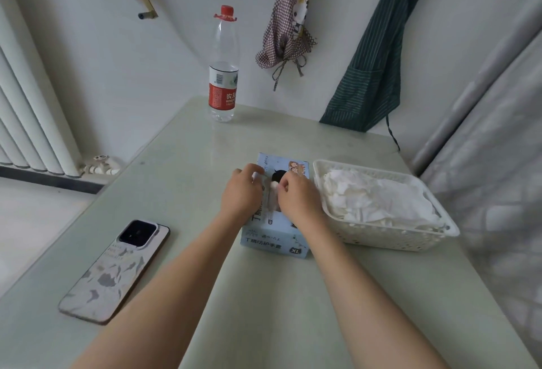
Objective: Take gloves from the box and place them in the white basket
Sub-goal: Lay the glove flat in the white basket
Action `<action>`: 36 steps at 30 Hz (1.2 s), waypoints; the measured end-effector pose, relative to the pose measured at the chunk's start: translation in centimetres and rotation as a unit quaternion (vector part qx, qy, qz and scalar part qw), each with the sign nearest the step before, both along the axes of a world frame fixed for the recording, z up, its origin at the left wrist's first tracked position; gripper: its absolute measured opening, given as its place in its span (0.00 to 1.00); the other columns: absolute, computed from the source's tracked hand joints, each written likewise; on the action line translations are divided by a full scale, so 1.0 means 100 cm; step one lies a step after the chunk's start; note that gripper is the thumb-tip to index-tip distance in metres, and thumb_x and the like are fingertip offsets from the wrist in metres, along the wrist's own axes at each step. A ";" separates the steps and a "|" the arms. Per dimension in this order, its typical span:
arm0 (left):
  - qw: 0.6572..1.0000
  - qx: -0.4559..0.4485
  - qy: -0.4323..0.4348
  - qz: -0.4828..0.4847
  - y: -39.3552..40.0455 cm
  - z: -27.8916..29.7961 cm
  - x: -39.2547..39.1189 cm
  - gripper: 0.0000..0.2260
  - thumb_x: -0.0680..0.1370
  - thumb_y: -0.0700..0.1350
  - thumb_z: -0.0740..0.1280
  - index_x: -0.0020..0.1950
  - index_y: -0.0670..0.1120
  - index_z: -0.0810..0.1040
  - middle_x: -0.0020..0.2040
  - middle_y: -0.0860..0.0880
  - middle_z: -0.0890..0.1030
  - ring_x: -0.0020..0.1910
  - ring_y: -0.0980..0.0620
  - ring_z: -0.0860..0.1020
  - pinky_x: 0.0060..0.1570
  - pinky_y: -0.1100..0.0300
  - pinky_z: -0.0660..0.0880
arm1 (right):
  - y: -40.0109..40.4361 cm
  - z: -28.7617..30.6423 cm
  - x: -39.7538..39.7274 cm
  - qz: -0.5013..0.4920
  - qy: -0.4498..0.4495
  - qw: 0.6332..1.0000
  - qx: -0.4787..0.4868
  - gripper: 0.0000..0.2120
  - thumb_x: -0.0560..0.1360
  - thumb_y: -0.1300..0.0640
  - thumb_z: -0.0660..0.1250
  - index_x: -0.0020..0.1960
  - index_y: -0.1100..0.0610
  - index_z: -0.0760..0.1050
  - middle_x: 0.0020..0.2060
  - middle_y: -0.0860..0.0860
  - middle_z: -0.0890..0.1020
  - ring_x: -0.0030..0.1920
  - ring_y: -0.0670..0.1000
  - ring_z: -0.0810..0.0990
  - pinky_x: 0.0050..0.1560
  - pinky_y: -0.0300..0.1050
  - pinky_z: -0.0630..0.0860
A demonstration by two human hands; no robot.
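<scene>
One box [275,239], one basket [390,239], one bottle [223,75], one phone [117,272], two hands [242,192].

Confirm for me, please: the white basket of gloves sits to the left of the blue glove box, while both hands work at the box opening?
Not quite: the head view shows the white basket to the right of the glove box. The left hand and right hand are indeed at its opening.

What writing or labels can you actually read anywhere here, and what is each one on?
"XL": in a dark badge on the near end of the blue glove box.
"丁腈防护手套": beside it on the same end; repeated on the box top, partly covered by the left hand.
"农夫": large white characters on the red label of the water bottle; the small print is blurred.
Phone: faint lines on its back, too small to read.
</scene>
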State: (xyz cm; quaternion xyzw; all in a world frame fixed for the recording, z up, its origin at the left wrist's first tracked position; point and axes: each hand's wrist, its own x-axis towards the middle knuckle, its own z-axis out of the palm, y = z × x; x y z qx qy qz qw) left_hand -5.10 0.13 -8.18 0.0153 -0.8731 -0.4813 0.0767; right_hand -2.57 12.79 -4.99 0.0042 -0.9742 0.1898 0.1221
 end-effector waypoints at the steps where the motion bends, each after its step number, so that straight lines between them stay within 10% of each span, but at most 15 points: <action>1: 1.000 -0.003 0.001 0.000 0.000 0.000 0.000 0.12 0.82 0.46 0.57 0.62 0.54 0.76 0.56 0.47 0.74 0.46 0.49 0.76 0.46 0.58 0.70 | -0.001 0.001 0.002 -0.013 0.013 0.998 -0.065 0.07 0.79 0.59 0.60 0.45 0.58 0.75 0.41 0.51 0.79 0.40 0.53 0.75 0.37 0.45 0.69; 5: 1.000 -0.028 -0.004 -0.001 0.000 0.002 0.000 0.12 0.82 0.47 0.57 0.62 0.54 0.75 0.57 0.47 0.73 0.46 0.48 0.75 0.45 0.57 0.69 | -0.001 0.018 0.010 -0.035 0.055 0.965 -0.253 0.04 0.79 0.58 0.64 0.46 0.57 0.76 0.41 0.48 0.79 0.39 0.47 0.77 0.39 0.38 0.72; 11: 0.999 -0.050 -0.006 -0.011 -0.001 0.007 0.002 0.12 0.82 0.48 0.57 0.63 0.53 0.75 0.58 0.46 0.73 0.47 0.47 0.76 0.46 0.57 0.69 | 0.005 0.062 0.009 -0.012 0.126 0.960 -0.250 0.04 0.78 0.58 0.66 0.45 0.56 0.77 0.39 0.46 0.79 0.38 0.42 0.75 0.39 0.31 0.71; 18: 0.999 0.003 0.050 0.012 -0.005 0.039 0.003 0.11 0.79 0.49 0.61 0.57 0.51 0.80 0.55 0.49 0.74 0.55 0.48 0.75 0.53 0.56 0.71 | 0.023 0.077 0.009 -0.037 0.066 0.943 -0.324 0.05 0.76 0.58 0.65 0.41 0.54 0.77 0.38 0.52 0.82 0.42 0.55 0.82 0.48 0.55 0.81; 23: 0.987 -0.018 0.141 -0.078 0.003 0.073 0.012 0.08 0.74 0.54 0.70 0.51 0.54 0.80 0.48 0.53 0.76 0.46 0.56 0.76 0.45 0.61 0.74 | 0.022 0.093 0.008 -0.014 0.063 0.943 -0.325 0.04 0.76 0.56 0.67 0.43 0.55 0.78 0.39 0.50 0.81 0.44 0.53 0.82 0.47 0.49 0.81; 28: 0.983 -0.127 0.007 -0.131 0.009 0.069 0.012 0.17 0.71 0.55 0.74 0.56 0.52 0.78 0.49 0.51 0.79 0.45 0.51 0.79 0.47 0.54 0.78 | 0.027 0.106 0.009 0.018 0.119 0.939 -0.322 0.04 0.79 0.58 0.63 0.49 0.57 0.76 0.44 0.52 0.81 0.46 0.51 0.80 0.47 0.42 0.76; 32: 0.945 -0.303 -0.009 -0.126 0.006 0.055 0.012 0.24 0.71 0.61 0.71 0.59 0.46 0.74 0.52 0.47 0.75 0.55 0.45 0.74 0.53 0.50 0.75 | 0.039 0.114 0.008 0.004 0.156 0.927 -0.342 0.05 0.81 0.57 0.59 0.50 0.56 0.73 0.46 0.53 0.80 0.49 0.54 0.80 0.52 0.55 0.80; 36: 0.964 -0.211 -0.046 -0.157 0.006 0.070 0.006 0.25 0.71 0.49 0.72 0.66 0.45 0.72 0.57 0.45 0.76 0.55 0.44 0.76 0.53 0.51 0.77 | 0.047 0.128 0.010 0.013 0.150 0.920 -0.363 0.05 0.82 0.58 0.58 0.50 0.57 0.71 0.41 0.51 0.78 0.42 0.50 0.78 0.46 0.51 0.82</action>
